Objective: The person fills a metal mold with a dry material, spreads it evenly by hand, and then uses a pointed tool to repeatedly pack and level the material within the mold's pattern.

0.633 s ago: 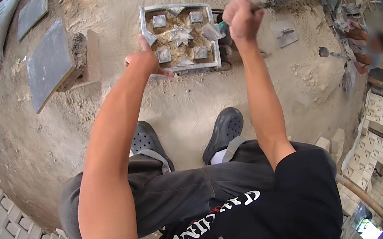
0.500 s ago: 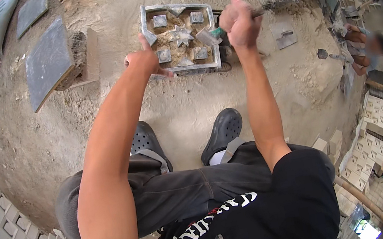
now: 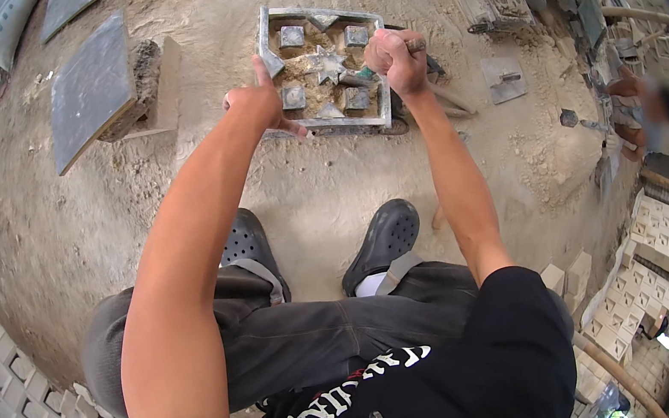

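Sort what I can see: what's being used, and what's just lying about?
In use:
- metal frame, star piece inside; left hand at its left side
- green-necked tool, in right hand

Apparently lying about:
- tilted grey slab
- flat handled plate

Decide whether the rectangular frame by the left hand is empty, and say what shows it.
Not empty: inside the frame, sandy material lies around the star-shaped piece and between the square blocks.

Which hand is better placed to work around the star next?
Probably the right hand: it already grips a tool reaching inside the grey frame, near the star. The left hand is spread at the frame's left edge.
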The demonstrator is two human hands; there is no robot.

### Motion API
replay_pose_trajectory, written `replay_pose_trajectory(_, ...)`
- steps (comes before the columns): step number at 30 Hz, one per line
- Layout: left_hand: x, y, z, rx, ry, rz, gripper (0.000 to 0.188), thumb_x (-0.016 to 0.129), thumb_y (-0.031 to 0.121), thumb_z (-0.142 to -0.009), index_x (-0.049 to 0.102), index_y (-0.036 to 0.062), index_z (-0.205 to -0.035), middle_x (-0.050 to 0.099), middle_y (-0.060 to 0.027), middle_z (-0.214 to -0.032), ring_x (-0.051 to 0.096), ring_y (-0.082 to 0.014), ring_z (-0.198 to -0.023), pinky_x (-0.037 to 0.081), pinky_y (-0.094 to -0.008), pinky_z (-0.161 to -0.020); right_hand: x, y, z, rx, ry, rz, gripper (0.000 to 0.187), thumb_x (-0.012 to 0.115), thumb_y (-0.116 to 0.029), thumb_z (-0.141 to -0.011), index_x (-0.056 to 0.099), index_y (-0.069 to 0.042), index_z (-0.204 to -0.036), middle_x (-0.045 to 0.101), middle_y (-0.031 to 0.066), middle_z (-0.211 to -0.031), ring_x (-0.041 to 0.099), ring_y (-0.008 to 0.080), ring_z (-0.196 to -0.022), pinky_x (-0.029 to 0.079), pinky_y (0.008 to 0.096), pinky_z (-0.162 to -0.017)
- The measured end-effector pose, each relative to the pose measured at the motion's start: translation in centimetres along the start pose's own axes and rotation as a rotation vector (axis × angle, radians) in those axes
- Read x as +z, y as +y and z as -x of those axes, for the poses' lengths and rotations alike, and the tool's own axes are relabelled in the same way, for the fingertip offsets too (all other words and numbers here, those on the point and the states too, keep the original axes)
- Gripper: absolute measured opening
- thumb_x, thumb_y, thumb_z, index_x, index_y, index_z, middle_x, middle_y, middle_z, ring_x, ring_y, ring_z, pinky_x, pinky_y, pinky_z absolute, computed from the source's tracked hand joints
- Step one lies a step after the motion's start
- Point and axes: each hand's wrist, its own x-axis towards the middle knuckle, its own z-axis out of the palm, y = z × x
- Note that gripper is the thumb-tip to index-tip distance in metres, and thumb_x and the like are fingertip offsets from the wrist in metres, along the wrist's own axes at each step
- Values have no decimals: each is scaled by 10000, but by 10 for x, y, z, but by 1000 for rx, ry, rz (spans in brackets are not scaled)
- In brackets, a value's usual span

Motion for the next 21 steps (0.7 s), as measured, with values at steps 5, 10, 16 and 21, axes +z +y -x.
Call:
replay_pose_trajectory(5,7,0,-6,8,56,-19,1587,661,853,-558,-268,-101,-1422,482,-281,-1401,505,-370,-1294,408,-451,-1050,0,5,3,-98,-65,11,468,468,-123,-975,318,-50,-538,331,-12,-494,268,91,-438,216,294,-425)
replay_pose_trajectory(10,10,0,-3,-5,9,-57,1574,657,853,-561,-235,-104,-1436,424,-289,-1445,488,-372,-1310,397,-465,-1061,-4,-11,-10,-42,-77,-66,485,490,-147,-972,303,-70,-531,332,-16,-490,280,86,-428,214,292,-418)
replay_pose_trajectory(16,6,2,-11,-9,-8,-43,1577,676,838,-569,-264,-94,-1426,460,-293,-1413,519,-392,-1272,387,-481,-1068,0,-23,-11,-61,125,-130,497,518,-125,-963,327,-98,-505,372,-17,-469,297,86,-395,219,281,-398)
replay_pose_trajectory(21,-7,9,4,-59,-13,-11,1594,735,795,-533,-258,-47,-1452,518,-272,-1368,540,-405,-1239,398,-497,-1057,33,-70,-7,-147,725,29,517,532,-187,-947,346,-123,-469,377,-28,-432,316,72,-359,223,272,-368)
